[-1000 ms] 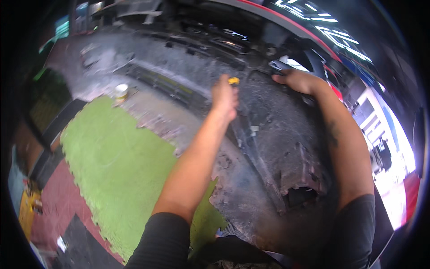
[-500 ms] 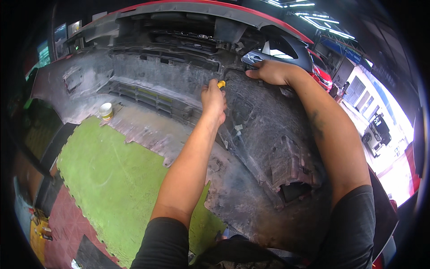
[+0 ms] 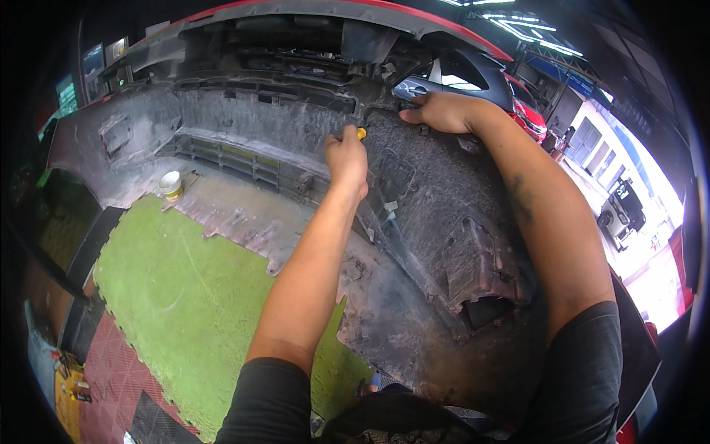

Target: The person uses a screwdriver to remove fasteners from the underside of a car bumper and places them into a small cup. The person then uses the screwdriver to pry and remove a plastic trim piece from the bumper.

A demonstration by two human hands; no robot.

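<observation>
The inner side of a large, dusty dark bumper [image 3: 436, 177] spreads out under both arms. My left hand [image 3: 347, 159] is closed around a small yellow-ended tool [image 3: 361, 133], held close to the bumper's inner wall; the fingers hide most of the tool, so its kind cannot be made out. Farther right, my right hand [image 3: 444, 113] lies palm down over the bumper's upper edge, thumb stretched apart from the fingers. Its fingertips partly pass out of sight behind that edge.
A small white and yellow cup [image 3: 171, 185] stands on the bumper's lower lip at left. Green matting [image 3: 177, 274] covers the floor below, beside red tiles [image 3: 118, 370]. A grey car [image 3: 473, 78] and a red car [image 3: 526, 115] stand beyond my right hand.
The view has shifted slightly. My left hand has turned a little, and less of the yellow tool shows past its fingers. My right hand stays at the bumper's edge.
</observation>
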